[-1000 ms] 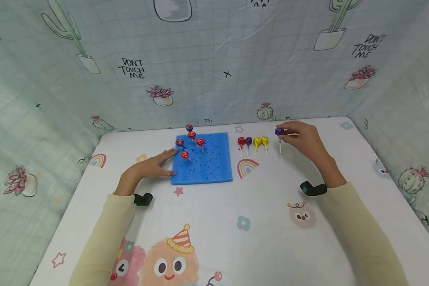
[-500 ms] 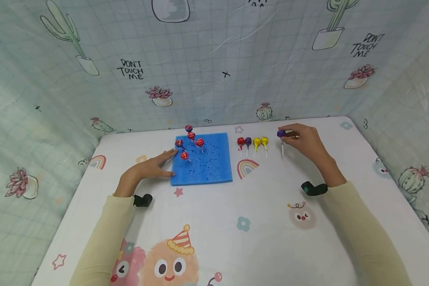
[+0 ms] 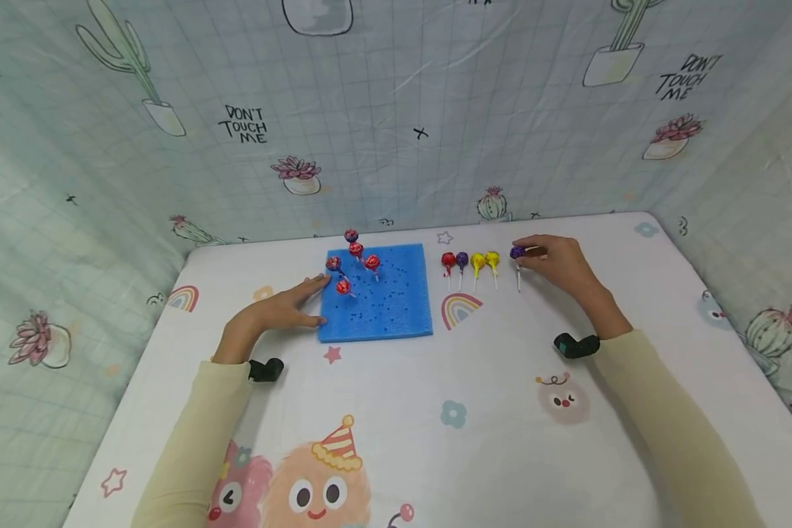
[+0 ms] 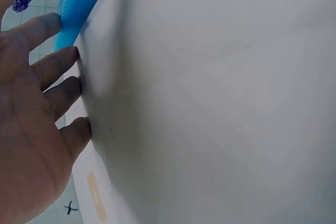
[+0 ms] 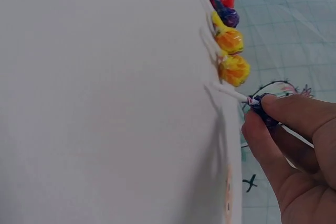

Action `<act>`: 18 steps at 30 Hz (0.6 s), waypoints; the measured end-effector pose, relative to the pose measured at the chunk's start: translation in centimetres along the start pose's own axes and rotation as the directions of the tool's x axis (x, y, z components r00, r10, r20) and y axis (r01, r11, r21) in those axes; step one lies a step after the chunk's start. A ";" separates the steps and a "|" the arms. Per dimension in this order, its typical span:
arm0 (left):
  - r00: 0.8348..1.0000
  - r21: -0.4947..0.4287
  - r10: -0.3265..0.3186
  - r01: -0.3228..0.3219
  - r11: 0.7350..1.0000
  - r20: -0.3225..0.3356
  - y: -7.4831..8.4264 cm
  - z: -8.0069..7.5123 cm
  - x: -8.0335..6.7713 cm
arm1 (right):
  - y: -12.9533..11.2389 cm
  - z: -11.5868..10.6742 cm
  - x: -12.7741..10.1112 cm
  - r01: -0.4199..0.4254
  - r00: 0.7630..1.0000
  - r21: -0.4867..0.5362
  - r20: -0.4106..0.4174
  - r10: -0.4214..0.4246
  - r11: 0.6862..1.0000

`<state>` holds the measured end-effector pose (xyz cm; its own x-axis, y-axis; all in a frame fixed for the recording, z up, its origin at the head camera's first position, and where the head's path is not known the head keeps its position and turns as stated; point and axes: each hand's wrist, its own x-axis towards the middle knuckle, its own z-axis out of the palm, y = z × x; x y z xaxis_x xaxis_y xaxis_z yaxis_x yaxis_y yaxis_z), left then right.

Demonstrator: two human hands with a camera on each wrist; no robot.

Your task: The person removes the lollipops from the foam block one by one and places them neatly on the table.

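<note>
- Head view: my left hand (image 3: 280,308), spread, touches the blue foam block (image 3: 389,312), presumably steadying it on the counter (image 3: 396,396).
- Well apart, my right hand (image 3: 557,262) pinches a purple lollipop (image 3: 517,252) by its head, likely leaving the stick free.
- Four loose lollipops (image 3: 478,262) lie between, rowed seemingly for easy picking.
- Five planted lollipops (image 3: 372,262) stand in the block.

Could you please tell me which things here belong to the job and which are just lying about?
Likely in the job:
purple lollipop, pinched by the right hand
blue foam block, touched by the left hand
five lollipops standing in the foam
four lollipops in a row

Probably just surroundings:
printed white tabletop
patterned cloth behind
</note>
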<state>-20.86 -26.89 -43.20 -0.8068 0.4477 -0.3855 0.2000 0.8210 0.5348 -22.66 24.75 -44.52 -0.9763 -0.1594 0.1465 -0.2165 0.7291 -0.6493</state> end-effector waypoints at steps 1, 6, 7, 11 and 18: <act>1.000 -0.003 -0.001 0.001 1.000 0.000 0.0 0.0 0.0 | 0.1 0.1 0.1 -0.010 1.000 -0.001 0.006 0.010 1.000; 1.000 0.002 -0.013 0.013 1.000 0.004 -0.3 0.2 -0.1 | 0.2 0.7 0.9 -0.069 0.995 -0.018 0.070 0.070 0.997; 1.000 0.001 -0.012 0.012 1.000 0.004 -0.3 0.2 0.0 | 0.3 0.9 1.1 -0.073 0.994 -0.021 0.081 0.075 0.997; 1.000 0.007 0.008 -0.008 1.000 -0.003 -0.3 0.1 0.0 | 0.5 1.2 1.5 -0.056 0.994 -0.048 0.089 0.061 0.997; 1.000 0.023 0.000 0.000 1.000 0.004 -0.2 0.0 0.0 | 1.0 1.4 2.0 -0.042 0.996 -0.065 0.072 0.046 0.997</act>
<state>-20.92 -27.04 -43.25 -0.8045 0.4491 -0.3888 0.2127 0.8289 0.5174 -24.83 24.21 -45.90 -0.9829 -0.1733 0.0618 -0.1750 0.7769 -0.6049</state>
